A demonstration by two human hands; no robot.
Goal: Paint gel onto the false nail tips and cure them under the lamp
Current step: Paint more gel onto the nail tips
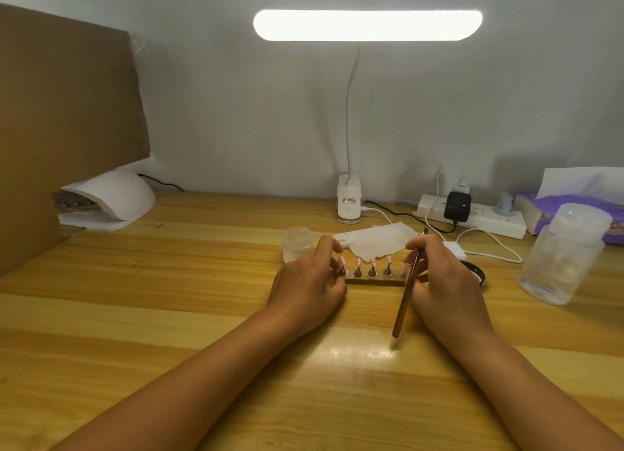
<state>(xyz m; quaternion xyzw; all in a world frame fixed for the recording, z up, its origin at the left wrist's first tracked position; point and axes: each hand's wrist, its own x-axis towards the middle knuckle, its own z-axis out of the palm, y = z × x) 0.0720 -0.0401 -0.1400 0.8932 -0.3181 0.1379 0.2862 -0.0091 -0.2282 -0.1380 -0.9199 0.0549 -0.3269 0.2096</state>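
Wooden desk (169, 298) held the curing lamp (111, 197) far left; your left hand (309, 281) pinched the holder strip (374, 281) at its left end, steadying the nail tips (373, 261) standing on it, while your right hand (445, 281) clamped its fingers on the brush (407, 292), seemingly poised to paint

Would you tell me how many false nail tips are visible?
4 tips in a row on the holder: one beside the left hand, two mid-row, one nearer the right hand; the brush may hide a fifth.
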